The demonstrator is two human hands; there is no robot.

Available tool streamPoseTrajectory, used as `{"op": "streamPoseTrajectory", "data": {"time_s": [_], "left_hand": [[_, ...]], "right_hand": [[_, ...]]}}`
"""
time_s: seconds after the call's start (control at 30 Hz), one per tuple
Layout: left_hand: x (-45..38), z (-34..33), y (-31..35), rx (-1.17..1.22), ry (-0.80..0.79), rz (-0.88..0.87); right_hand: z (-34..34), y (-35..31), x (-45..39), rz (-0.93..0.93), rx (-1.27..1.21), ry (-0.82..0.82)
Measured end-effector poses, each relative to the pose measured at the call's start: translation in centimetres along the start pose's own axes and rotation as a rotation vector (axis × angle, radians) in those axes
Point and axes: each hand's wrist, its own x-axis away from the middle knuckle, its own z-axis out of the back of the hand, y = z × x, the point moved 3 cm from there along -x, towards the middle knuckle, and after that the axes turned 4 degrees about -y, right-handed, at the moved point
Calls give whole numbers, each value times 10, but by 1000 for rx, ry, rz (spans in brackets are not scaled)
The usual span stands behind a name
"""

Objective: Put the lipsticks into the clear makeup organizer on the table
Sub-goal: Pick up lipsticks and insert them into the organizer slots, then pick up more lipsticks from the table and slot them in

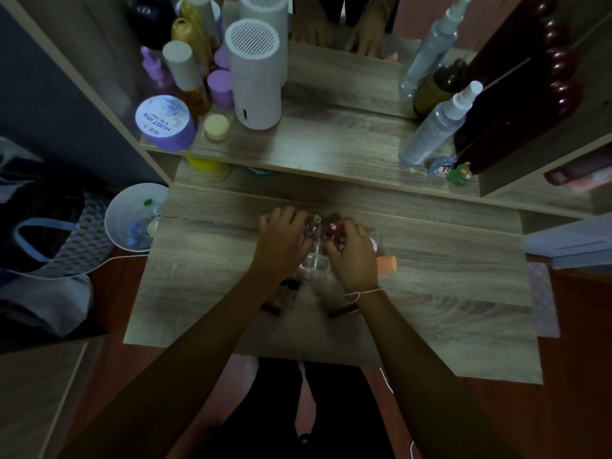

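**Lipsticks going into the organizer, both hands at work**

Lipsticks are being loaded at the middle of the wooden surface, where the clear makeup organizer is sitting between the two hands, its walls hard to trace in the dim light. The left hand is resting against the organizer's left side with fingers curled; whether it is gripping anything I cannot tell, though it seems to be steadying the box. The right hand is hovering over the compartments, its fingers pinched together on a red-capped lipstick that is standing roughly upright. A silver-tipped tube is poking up just beside it, apparently already slotted. More dark lipsticks are lying on the surface near the wrists, waiting.

To do this step well, I judge the tube should be kept vertical and lined up over a free cell before the pinch is released, while the left hand is holding the light organizer against sliding.
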Motion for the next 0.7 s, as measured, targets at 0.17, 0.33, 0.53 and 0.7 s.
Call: {"op": "streamPoseTrajectory", "data": {"time_s": [0.17,0.33,0.53,0.7], "left_hand": [[11,2,-4,24,17,34],[46,9,-20,92,73,124],[106,11,-51,149,120,281],[149,10,-65,171,161,388]], "right_hand": [[6,-2,9,17,-25,25],[12,1,40,51,-115,87],[10,27,84,16,-104,55],[5,34,112,19,-123,-22]]}}
